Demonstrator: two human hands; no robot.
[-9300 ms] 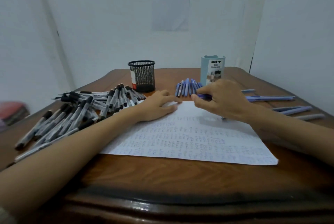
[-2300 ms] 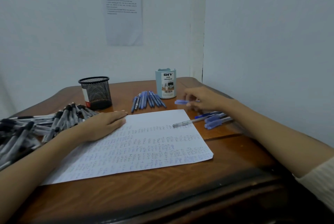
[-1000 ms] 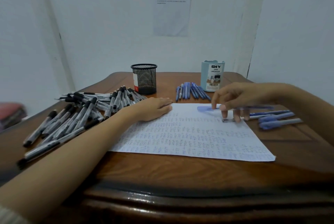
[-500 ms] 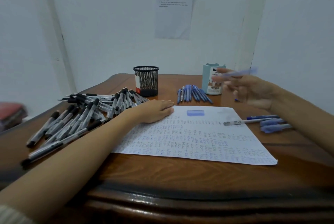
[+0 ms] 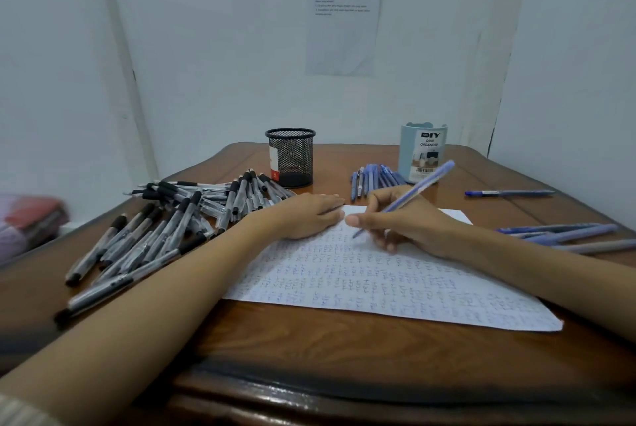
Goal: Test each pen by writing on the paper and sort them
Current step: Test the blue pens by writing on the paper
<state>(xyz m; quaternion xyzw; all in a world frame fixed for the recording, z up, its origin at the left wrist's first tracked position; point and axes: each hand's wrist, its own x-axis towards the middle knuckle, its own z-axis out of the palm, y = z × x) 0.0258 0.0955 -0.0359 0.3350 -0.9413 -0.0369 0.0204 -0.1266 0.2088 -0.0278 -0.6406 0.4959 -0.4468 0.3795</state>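
Pens lie in groups on a brown wooden tabletop [image 5: 309,339] with a shiny, rounded front edge. It stands in the corner of a room with plain white walls [image 5: 206,47], and one printed sheet [image 5: 342,19] is stuck on the back wall. Off the left edge of the tabletop sits something red and pink [image 5: 27,215], too blurry to name. On the left side is a big heap of black-capped pens [image 5: 165,229], too many and too tangled to count. Just behind the heap, near the back edge, stands one black mesh cup [image 5: 290,157]. Next comes the left hand [image 5: 309,215], lying flat with its fingers straight and close together, pressing on the top left corner of the one paper [image 5: 395,281]. The paper lies in the middle of the tabletop and is full of small blue scribbles. Behind it is a neat row of blue pens [image 5: 375,179], about eight, side by side and touching. One light blue organizer cup [image 5: 418,147] stands just right of the row. The right hand [image 5: 409,224] pinches one blue pen [image 5: 423,185] between thumb and fingers, and the pen's tip touches the paper near its top edge. Farther right, one lone blue pen [image 5: 509,192] lies by itself, and a bunch of blue pens [image 5: 564,234], about four, lies at the right edge.
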